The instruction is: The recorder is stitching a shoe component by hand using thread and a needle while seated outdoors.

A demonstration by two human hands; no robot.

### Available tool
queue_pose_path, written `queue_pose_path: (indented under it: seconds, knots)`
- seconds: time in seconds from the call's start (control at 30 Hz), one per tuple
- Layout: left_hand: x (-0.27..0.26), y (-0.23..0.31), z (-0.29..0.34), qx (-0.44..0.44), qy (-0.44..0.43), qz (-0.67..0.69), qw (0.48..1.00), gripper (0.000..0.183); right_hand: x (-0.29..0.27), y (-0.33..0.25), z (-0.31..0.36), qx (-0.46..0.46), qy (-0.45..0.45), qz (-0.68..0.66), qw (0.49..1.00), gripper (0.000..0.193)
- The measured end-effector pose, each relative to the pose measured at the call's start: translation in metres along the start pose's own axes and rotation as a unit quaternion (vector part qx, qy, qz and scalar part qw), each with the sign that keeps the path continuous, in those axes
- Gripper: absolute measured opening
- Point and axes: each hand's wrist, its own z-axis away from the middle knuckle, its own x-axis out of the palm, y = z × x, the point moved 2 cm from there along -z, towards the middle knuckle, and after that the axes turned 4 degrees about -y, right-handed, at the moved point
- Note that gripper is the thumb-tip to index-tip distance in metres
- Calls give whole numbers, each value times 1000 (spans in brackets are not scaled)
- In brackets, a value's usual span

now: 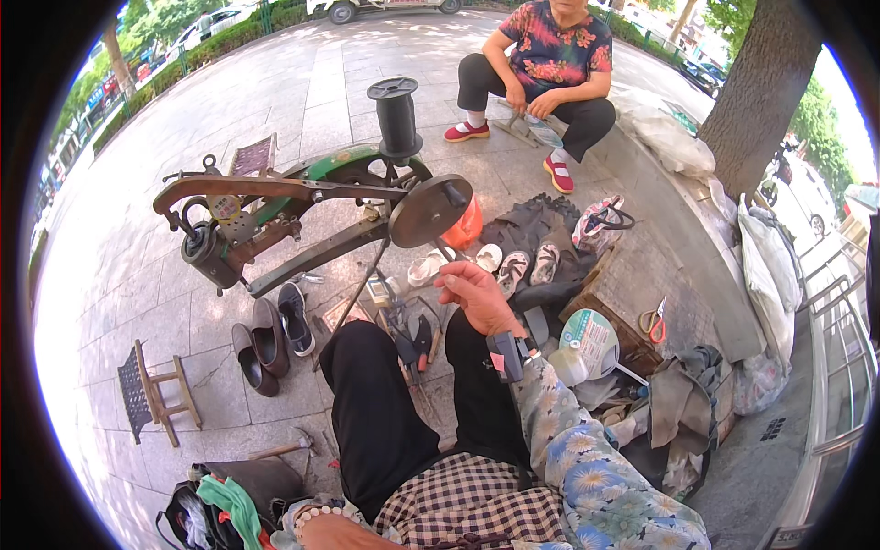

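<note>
while the dark round wheel (423, 216) lies just ahead of the right hand (477, 295), that hand is half-curled — can't tell if gripping — left hand out of view.

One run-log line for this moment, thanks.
right hand: curled near dark wheel of sewing machine, contact unclear | left hand: out of view | brown shoes: on paving

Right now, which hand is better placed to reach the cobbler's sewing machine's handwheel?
Probably the right hand: it shows just below the handwheel. The left hand is out of view; only bare left arm shows at the lower edge.
</note>
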Motion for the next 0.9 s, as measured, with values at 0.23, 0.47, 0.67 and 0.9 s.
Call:
queue_pose_path:
  seconds: [0.23,0.47,0.67,0.9]
  knots:
    - [2,-1,3,-6,-64,81,995,35,0,-2,-1,-2,1,-8,1000,16]
    - [-1,1,1,8,-69,96,993,33,2,-2,2,-6,6,-6,1000,15]
    - [-3,-6,-4,33,-4,61,998,37,1,1,1,1,11,-3,1000,14]
    - [-7,-10,-3,19,-5,35,999,42,0,-8,-8,-24,-15,5,1000,14]
